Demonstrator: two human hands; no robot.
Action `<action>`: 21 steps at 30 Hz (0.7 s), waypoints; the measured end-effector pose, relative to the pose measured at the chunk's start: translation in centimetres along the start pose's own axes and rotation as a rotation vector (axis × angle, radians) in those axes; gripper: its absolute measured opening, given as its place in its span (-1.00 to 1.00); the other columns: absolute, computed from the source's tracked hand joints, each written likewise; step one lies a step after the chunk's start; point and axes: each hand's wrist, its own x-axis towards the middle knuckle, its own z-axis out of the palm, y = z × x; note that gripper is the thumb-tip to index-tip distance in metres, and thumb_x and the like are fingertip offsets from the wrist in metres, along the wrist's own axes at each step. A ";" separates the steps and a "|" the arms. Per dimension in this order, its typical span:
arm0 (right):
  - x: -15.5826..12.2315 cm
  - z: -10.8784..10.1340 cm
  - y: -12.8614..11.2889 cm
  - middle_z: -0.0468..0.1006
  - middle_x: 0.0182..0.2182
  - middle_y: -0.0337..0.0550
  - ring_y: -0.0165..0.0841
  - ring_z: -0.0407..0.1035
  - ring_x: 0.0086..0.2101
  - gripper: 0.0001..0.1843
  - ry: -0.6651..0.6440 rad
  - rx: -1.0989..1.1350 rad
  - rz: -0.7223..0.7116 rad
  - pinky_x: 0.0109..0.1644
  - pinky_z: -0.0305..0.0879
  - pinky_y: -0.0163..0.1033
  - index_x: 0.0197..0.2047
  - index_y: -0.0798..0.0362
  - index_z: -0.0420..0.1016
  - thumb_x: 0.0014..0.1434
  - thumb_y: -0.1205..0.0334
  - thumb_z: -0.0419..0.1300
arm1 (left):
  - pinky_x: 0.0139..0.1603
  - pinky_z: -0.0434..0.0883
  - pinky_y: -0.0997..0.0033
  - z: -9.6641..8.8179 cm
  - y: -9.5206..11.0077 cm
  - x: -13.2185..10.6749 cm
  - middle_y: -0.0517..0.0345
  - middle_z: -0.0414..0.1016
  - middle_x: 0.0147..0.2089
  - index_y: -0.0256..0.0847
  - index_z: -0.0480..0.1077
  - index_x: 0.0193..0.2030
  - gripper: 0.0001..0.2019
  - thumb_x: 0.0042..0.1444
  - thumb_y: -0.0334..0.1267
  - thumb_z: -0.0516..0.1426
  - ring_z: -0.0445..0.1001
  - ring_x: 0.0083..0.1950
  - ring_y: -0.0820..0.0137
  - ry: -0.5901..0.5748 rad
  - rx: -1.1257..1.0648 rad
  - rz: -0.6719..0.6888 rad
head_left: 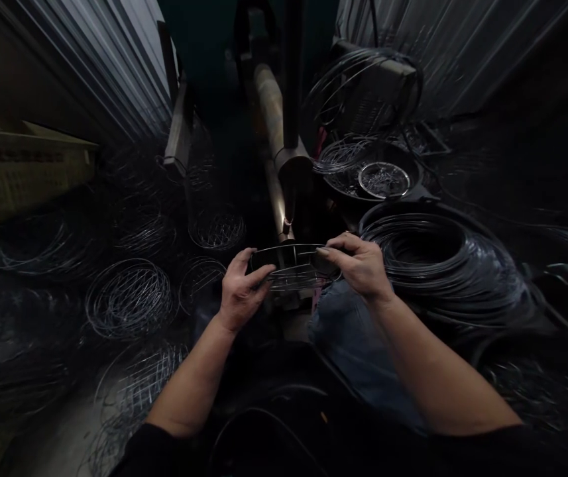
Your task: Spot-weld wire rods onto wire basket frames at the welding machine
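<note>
A: What is held, and how?

B: A round wire frame (293,268), in front of the body and near the metal tip (287,228) of the machine arm (271,109); its left edge is pinched between thumb and fingers of the left hand (242,289), its right edge between those of the right hand (362,266)

A: Is the tip touched by the frame?

B: Cannot be told; the two are seen close together, and the light is poor

A: Likely trouble?

B: With support given only at two opposite edges, the frame could be tipped if one hand is raised above the other; the thin rim could be bowed if squeezed inward

A: And the surroundings?

B: Wire discs (129,298) are piled at the left, a large wire coil (443,285) is laid at the right; a stray end could be caught by a forearm if swung wide, and the grip jerked loose
</note>
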 end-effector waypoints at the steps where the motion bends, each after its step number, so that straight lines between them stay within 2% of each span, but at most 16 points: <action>1: 0.0 0.2 0.1 0.42 -0.54 -0.27 -0.41 0.28 -0.46 -0.86 0.012 0.014 0.000 -0.34 0.21 -0.26 -0.52 0.04 0.53 -0.08 0.17 0.35 | 0.19 0.37 0.10 0.1 -0.1 0.3 -0.01 0.32 0.19 -0.08 0.55 -0.15 -0.82 0.09 -0.25 0.22 0.33 0.21 0.20 0.002 0.008 0.013; 6: 0.4 1.3 0.3 0.41 -0.54 -0.27 -0.41 0.29 -0.46 -0.89 0.062 0.045 -0.043 -0.35 0.22 -0.25 -0.53 0.03 0.52 -0.05 0.24 0.34 | 0.18 0.37 0.06 0.2 -0.8 1.5 -0.01 0.28 0.21 -0.12 0.56 -0.26 -0.90 0.08 -0.30 0.22 0.31 0.22 0.18 0.021 0.033 0.079; 10: 1.3 1.5 0.4 0.41 -0.54 -0.27 -0.41 0.29 -0.48 -0.89 0.103 0.031 -0.100 -0.36 0.21 -0.25 -0.53 0.02 0.51 -0.04 0.24 0.34 | 0.19 0.36 0.05 0.2 -1.7 2.2 0.00 0.26 0.22 -0.12 0.56 -0.26 -0.90 0.07 -0.33 0.23 0.28 0.24 0.18 0.028 0.031 0.129; 14: 2.1 1.7 0.5 0.42 -0.52 -0.27 -0.41 0.30 -0.47 -0.88 0.106 0.020 -0.170 -0.35 0.22 -0.25 -0.53 0.02 0.51 -0.04 0.24 0.34 | 0.19 0.37 0.08 0.6 -2.5 2.6 0.00 0.25 0.23 -0.12 0.56 -0.26 -0.90 0.08 -0.31 0.22 0.29 0.24 0.19 0.033 0.023 0.120; 21: 2.6 2.5 1.0 0.36 -0.58 -0.28 -0.40 0.25 -0.50 -0.84 0.138 -0.015 -0.103 -0.38 0.21 -0.24 -0.56 0.01 0.45 -0.07 0.18 0.32 | 0.17 0.38 0.04 1.3 -3.4 2.9 0.00 0.30 0.19 -0.11 0.56 -0.26 -0.90 0.07 -0.30 0.23 0.31 0.22 0.18 0.049 0.040 0.118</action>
